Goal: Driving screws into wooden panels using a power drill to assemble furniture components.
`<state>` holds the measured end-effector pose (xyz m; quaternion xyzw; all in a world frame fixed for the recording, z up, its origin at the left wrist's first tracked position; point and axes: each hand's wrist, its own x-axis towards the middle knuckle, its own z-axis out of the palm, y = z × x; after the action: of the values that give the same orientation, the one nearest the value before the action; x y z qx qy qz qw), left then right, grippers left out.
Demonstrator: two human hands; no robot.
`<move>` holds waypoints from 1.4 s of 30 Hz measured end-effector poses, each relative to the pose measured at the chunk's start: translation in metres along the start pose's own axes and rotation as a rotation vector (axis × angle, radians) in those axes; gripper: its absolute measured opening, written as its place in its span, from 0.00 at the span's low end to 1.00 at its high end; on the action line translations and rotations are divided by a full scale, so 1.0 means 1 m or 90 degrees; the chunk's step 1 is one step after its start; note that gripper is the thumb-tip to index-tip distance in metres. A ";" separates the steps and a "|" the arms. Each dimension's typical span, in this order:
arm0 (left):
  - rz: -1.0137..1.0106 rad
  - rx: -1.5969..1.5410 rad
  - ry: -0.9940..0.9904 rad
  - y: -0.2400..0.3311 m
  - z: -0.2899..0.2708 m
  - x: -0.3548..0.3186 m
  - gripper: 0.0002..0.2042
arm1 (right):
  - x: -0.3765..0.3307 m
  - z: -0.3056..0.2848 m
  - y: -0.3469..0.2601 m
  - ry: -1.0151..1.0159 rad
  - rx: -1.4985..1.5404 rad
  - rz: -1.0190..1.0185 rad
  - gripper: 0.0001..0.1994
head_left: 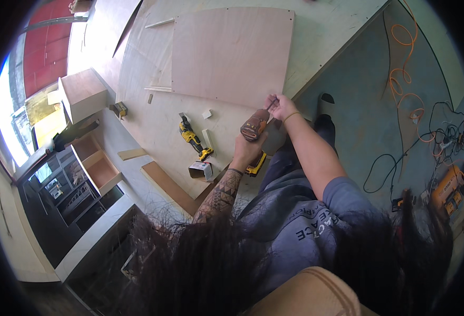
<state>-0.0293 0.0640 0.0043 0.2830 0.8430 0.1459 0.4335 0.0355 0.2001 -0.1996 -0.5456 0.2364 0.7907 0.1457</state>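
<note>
My left hand (247,149) grips the handle of a yellow and black cordless drill (255,129), whose nose points toward the corner of a thin plywood panel (226,52). My right hand (280,107) pinches at the tip of the drill bit, right at that panel's near right corner. The panel lies flat on a large plywood work surface (153,110). Whether a screw sits under my right fingers is too small to tell.
A second yellow power tool (192,138) and a small box (202,169) lie on the work surface left of the drill. Small wood blocks and strips are scattered nearby. An open wooden cabinet box (97,163) stands at left. Orange and black cords (408,100) cover the floor at right.
</note>
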 end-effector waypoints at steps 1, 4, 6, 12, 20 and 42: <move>0.026 -0.046 0.035 0.000 0.001 -0.004 0.19 | -0.001 0.000 0.000 0.009 0.002 0.018 0.13; 0.026 -0.060 0.070 -0.007 -0.001 -0.010 0.19 | -0.013 -0.011 0.013 -0.040 -0.032 0.000 0.12; -0.001 -0.028 0.071 -0.006 -0.004 -0.012 0.20 | -0.021 -0.021 0.022 -0.054 -0.021 -0.003 0.12; 0.026 0.096 0.045 0.034 -0.014 -0.020 0.19 | -0.023 -0.045 0.037 -0.145 -0.062 -0.073 0.12; 0.008 0.079 0.055 0.040 -0.016 -0.014 0.19 | -0.016 -0.045 0.037 -0.180 -0.111 -0.068 0.13; 0.084 0.210 -0.016 0.047 -0.012 0.013 0.16 | -0.158 0.018 0.053 -0.266 -0.052 0.031 0.20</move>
<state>-0.0287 0.1092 0.0255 0.4065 0.8298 0.0303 0.3812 0.0526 0.1690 -0.0356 -0.3693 0.1819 0.8988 0.1503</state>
